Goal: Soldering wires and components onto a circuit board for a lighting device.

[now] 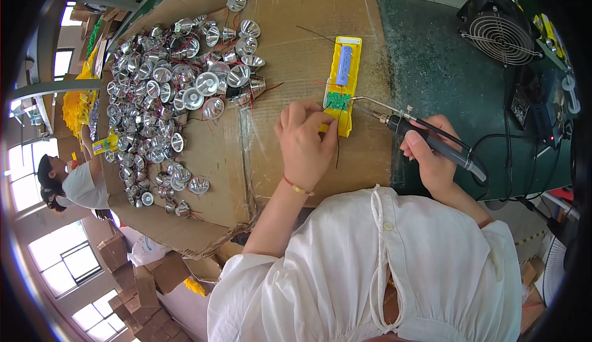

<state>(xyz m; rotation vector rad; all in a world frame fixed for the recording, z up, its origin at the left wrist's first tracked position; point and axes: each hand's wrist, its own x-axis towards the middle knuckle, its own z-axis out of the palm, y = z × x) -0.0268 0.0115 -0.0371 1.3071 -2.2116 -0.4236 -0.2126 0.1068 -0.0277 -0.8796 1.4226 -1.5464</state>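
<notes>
A yellow plastic housing (346, 124) lies on the cardboard in front of me, with a blue cylindrical battery (345, 65) and a small green circuit board (337, 100) in it. Thin black and red wires stick out around the board. My left hand (304, 135) is closed at the board's near left side, fingertips pressed together; what they pinch is hidden. Gripped in my right hand (435, 157) is a black-handled soldering iron (431, 140). A thin metal feed tube fixed to it reaches the right edge of the board, while the iron's tip is right of the housing.
Many silver reflector cups (162, 74) with wires are heaped on cardboard to the left. A black fan (498, 31) with a wire guard stands far right, near a soldering station (549, 120) and cables. More yellow housings line the far edge. Another person (83, 182) is at left.
</notes>
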